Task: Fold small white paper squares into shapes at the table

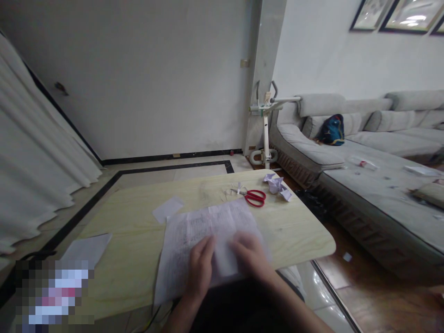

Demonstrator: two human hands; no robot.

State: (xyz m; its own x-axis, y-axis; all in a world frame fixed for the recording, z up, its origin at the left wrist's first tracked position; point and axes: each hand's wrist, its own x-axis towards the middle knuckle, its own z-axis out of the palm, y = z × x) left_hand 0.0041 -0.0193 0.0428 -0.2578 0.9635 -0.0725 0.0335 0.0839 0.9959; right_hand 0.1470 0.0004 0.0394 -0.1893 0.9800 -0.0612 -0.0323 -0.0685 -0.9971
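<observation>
A large printed sheet of paper (183, 236) lies on the pale wooden table in front of me, its lower edge reaching over the near side. My left hand (201, 266) rests on its middle, fingers pressed together against a paler, plain-looking part of the paper (224, 256). My right hand (251, 252) is at the right part of the same paper, its fingers smeared by motion. Beyond the sheet are red-handled scissors (255, 198), their blades pointing left among small paper scraps (229, 192). Folded purple paper pieces (275, 185) sit at the far right corner.
A small white paper (168, 209) and another sheet (86, 252) lie on the table (128, 222) to the left. A blurred-out patch (55, 296) covers the lower left. A grey sofa (367, 171) with a blue bag (333, 130) and a white exercise machine (266, 129) stand beyond.
</observation>
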